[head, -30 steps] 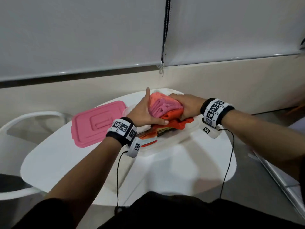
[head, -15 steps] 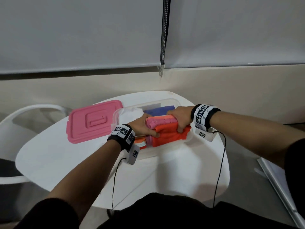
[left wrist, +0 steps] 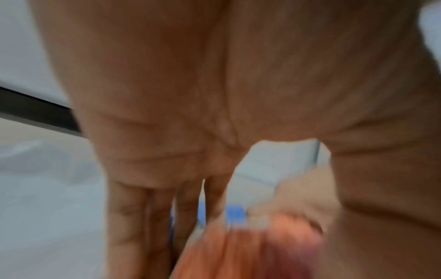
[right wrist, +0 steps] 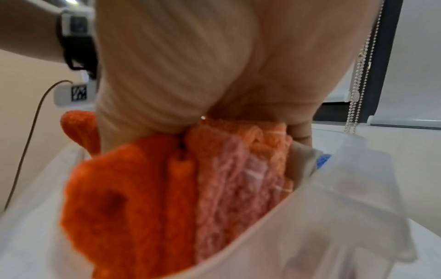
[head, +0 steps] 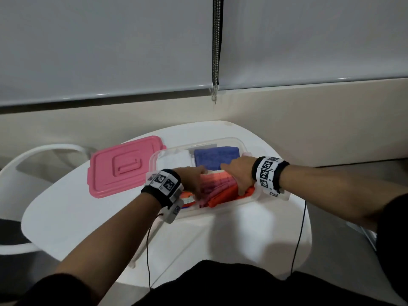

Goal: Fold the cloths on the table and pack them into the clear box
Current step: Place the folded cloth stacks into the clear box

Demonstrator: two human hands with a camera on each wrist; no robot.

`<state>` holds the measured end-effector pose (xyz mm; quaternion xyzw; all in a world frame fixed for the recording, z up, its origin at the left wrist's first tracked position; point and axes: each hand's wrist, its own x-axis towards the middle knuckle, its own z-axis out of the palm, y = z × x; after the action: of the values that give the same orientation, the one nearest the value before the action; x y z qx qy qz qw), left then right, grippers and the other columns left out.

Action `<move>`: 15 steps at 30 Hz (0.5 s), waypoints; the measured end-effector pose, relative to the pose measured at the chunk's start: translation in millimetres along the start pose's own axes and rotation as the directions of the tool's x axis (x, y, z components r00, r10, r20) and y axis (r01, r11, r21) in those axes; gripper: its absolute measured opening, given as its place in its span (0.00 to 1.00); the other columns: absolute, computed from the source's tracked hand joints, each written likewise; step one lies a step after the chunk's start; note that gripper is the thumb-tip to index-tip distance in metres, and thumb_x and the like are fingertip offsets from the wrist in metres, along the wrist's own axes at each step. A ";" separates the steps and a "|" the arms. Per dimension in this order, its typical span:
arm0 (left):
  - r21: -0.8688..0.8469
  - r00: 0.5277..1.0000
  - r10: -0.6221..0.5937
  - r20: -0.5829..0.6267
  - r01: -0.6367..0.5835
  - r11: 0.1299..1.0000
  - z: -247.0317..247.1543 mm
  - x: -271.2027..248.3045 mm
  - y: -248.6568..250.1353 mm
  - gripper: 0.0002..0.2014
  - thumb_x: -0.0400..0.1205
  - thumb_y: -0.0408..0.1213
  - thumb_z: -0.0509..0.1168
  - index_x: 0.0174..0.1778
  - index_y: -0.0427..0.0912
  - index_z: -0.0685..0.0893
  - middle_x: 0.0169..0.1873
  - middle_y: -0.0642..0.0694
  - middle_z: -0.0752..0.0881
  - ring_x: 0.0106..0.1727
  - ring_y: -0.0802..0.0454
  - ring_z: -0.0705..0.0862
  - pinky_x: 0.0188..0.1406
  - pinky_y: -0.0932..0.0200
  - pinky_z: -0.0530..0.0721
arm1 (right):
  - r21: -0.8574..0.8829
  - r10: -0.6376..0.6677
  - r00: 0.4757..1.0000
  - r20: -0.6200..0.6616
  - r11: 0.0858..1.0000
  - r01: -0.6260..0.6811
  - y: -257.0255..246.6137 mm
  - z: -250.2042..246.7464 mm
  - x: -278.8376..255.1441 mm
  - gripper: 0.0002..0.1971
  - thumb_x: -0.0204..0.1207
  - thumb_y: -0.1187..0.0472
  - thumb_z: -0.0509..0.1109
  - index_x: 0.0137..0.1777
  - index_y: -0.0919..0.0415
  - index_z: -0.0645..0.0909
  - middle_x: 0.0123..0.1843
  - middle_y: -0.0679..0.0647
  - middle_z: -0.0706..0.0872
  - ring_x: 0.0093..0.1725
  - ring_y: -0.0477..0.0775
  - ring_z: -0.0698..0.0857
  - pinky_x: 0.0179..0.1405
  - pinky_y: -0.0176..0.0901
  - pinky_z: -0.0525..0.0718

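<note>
Hands are both working down inside the clear box [head: 273, 198], which is sitting toward the far right edge of the round white table [head: 72, 208]. My left hand [head: 191, 181] and right hand [head: 239, 174] are squeezing a stack of folded cloths from either end: an orange cloth [right wrist: 124, 203] nearest me and pink cloths [right wrist: 233, 181] behind it, standing on edge in the near half of the box. The right fingers are curling over the stack's top while the left ones are running straight down its side. A blue cloth [head: 217, 157] and a white cloth [head: 174, 159] are lying flat in the far half. These look like soft, squashy terry, light and grippy, so I'm guessing holding both ends of the stack is what's keeping the folds from springing open. The pink lid [head: 123, 166] is waiting on the table just beside the box's left edge.
</note>
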<state>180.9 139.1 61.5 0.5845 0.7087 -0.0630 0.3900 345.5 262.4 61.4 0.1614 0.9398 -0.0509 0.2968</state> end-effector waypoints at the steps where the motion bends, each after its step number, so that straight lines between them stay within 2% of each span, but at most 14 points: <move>1: 0.014 0.999 0.028 -0.017 -0.028 1.000 -13.1 0.8 2.2 0.34 0.66 0.41 0.79 0.69 0.43 0.75 0.61 0.47 0.83 0.55 0.50 0.79 0.52 0.61 0.74 | -0.007 0.004 1.000 -0.003 1.000 -0.004 -0.4 1.1 0.0 0.43 0.57 0.45 0.85 0.69 0.56 0.68 0.55 0.56 0.85 0.47 0.60 0.84 0.44 0.48 0.84; 3: -0.001 0.982 0.094 -0.166 -0.096 0.995 -35.0 8.7 11.3 0.25 0.74 0.33 0.72 0.70 0.45 0.81 0.63 0.49 0.83 0.59 0.52 0.79 0.55 0.65 0.72 | -0.021 0.010 1.000 -0.013 1.000 -0.011 -0.7 0.8 -1.9 0.45 0.56 0.44 0.85 0.71 0.55 0.68 0.54 0.56 0.86 0.47 0.61 0.86 0.46 0.50 0.86; 4: 0.007 0.970 0.121 -0.212 -0.122 0.992 -39.8 15.8 16.0 0.24 0.77 0.31 0.68 0.71 0.47 0.82 0.66 0.48 0.82 0.64 0.50 0.80 0.59 0.65 0.73 | -0.030 0.010 1.000 -0.017 0.999 -0.011 -1.3 0.3 -2.2 0.45 0.57 0.44 0.84 0.72 0.54 0.68 0.54 0.56 0.87 0.47 0.61 0.87 0.46 0.49 0.86; 6: 0.082 0.971 0.155 -0.182 -0.142 0.986 -36.3 32.0 24.7 0.25 0.82 0.30 0.62 0.75 0.50 0.79 0.75 0.48 0.77 0.74 0.47 0.75 0.67 0.62 0.70 | -0.046 -0.004 1.000 -0.021 0.999 0.003 -3.2 -0.7 -1.9 0.47 0.57 0.44 0.84 0.75 0.52 0.67 0.56 0.56 0.87 0.48 0.61 0.87 0.46 0.48 0.86; 9: 0.316 0.986 0.143 -0.084 -0.110 0.942 -16.5 58.6 22.5 0.24 0.88 0.31 0.55 0.82 0.46 0.68 0.83 0.42 0.65 0.82 0.43 0.64 0.79 0.55 0.60 | -0.080 -0.040 0.999 -0.034 0.996 0.037 -6.5 0.0 -1.0 0.51 0.58 0.45 0.84 0.80 0.51 0.63 0.59 0.57 0.86 0.50 0.61 0.87 0.48 0.51 0.87; 12: 0.388 0.993 0.115 -0.029 -0.095 0.917 -10.5 75.1 14.1 0.25 0.90 0.32 0.54 0.85 0.40 0.60 0.85 0.39 0.57 0.84 0.41 0.59 0.81 0.52 0.56 | -0.065 -0.077 0.997 -0.031 0.995 0.075 -7.2 4.9 2.2 0.47 0.60 0.49 0.85 0.78 0.54 0.66 0.62 0.55 0.84 0.52 0.60 0.86 0.44 0.47 0.84; 14: 0.396 0.990 0.142 0.005 -0.132 0.908 -10.0 79.6 9.2 0.26 0.90 0.36 0.55 0.85 0.40 0.59 0.85 0.38 0.55 0.84 0.40 0.59 0.81 0.52 0.54 | -0.094 -0.074 0.997 0.006 0.993 0.075 -10.6 8.2 9.9 0.43 0.62 0.49 0.84 0.76 0.56 0.69 0.60 0.54 0.85 0.52 0.58 0.86 0.41 0.44 0.80; 15: 0.388 0.988 0.157 0.005 -0.147 0.910 -9.3 81.6 5.7 0.26 0.90 0.38 0.56 0.84 0.41 0.60 0.85 0.38 0.55 0.84 0.39 0.59 0.81 0.52 0.53 | -0.106 -0.073 0.997 0.030 0.991 0.076 -14.1 10.1 15.9 0.43 0.62 0.48 0.83 0.76 0.56 0.71 0.59 0.55 0.87 0.52 0.58 0.87 0.41 0.44 0.81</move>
<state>180.4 209.5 18.9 0.7042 0.6397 -0.1635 0.2610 334.0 251.5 44.0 0.1093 0.9426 -0.0135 0.3152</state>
